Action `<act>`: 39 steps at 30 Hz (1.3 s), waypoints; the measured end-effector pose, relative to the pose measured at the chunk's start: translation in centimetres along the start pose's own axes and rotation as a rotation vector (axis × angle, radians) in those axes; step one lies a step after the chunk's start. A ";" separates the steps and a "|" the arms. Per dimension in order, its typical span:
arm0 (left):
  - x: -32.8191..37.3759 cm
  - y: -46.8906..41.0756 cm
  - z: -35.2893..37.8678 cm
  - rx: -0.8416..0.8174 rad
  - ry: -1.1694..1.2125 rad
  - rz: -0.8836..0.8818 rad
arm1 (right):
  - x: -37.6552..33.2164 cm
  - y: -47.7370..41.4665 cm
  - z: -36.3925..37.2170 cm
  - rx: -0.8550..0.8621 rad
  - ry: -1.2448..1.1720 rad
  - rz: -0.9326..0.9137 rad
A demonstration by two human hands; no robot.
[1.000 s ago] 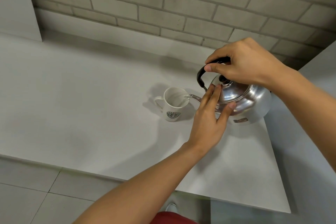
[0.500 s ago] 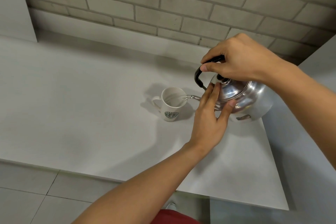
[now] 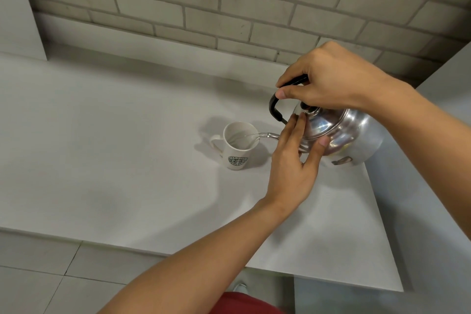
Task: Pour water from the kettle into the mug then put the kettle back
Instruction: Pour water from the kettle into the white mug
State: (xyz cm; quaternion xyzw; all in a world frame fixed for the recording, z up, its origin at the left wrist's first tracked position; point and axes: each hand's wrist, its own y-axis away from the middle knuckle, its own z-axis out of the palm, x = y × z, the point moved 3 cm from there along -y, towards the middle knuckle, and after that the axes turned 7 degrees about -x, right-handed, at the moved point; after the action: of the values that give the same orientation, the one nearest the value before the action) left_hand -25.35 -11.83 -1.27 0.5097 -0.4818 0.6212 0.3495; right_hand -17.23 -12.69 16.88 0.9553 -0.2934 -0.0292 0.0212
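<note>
A shiny metal kettle (image 3: 351, 135) hangs tilted to the left above the counter, its thin spout over a white mug (image 3: 238, 146) with a green logo. A stream of water runs from the spout into the mug. My right hand (image 3: 328, 79) is closed around the kettle's black handle from above. My left hand (image 3: 293, 160) lies flat against the kettle's lid and front side, fingers spread, thumb on the body. The mug stands upright on the counter with its handle pointing left.
The pale counter (image 3: 114, 148) runs to a front edge near me and ends at a right edge below the kettle. A brick wall (image 3: 229, 2) rises behind it. Tiled floor (image 3: 38, 275) lies below the front edge.
The kettle has tipped a little further toward the mug while water keeps flowing. Both hands hold the same grip. The view has shifted slightly.
</note>
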 end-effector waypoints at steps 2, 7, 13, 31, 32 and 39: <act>0.1 -0.1 0.0 0.005 -0.009 0.010 | 0.0 -0.1 -0.1 -0.002 0.001 0.000; 0.4 -0.2 0.1 0.017 -0.061 0.029 | -0.2 -0.2 -0.4 0.003 0.013 0.000; 0.9 -0.3 0.1 0.029 -0.032 0.037 | -0.4 -0.4 -0.8 0.002 0.032 0.002; 1.3 -0.2 0.3 0.049 -0.004 0.042 | -0.8 -0.5 -1.2 -0.001 0.066 0.013; 1.3 -0.2 0.3 0.049 -0.001 0.044 | -0.8 -0.6 -1.2 -0.006 0.068 0.017; 1.7 -0.3 0.0 0.085 0.025 0.062 | -1.2 -0.8 -1.5 -0.011 0.095 0.048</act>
State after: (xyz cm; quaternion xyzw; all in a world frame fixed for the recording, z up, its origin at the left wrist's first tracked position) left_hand -25.43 -11.87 0.51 0.5010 -0.4662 0.6580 0.3141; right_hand -17.68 -11.26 18.33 0.9482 -0.3145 0.0152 0.0412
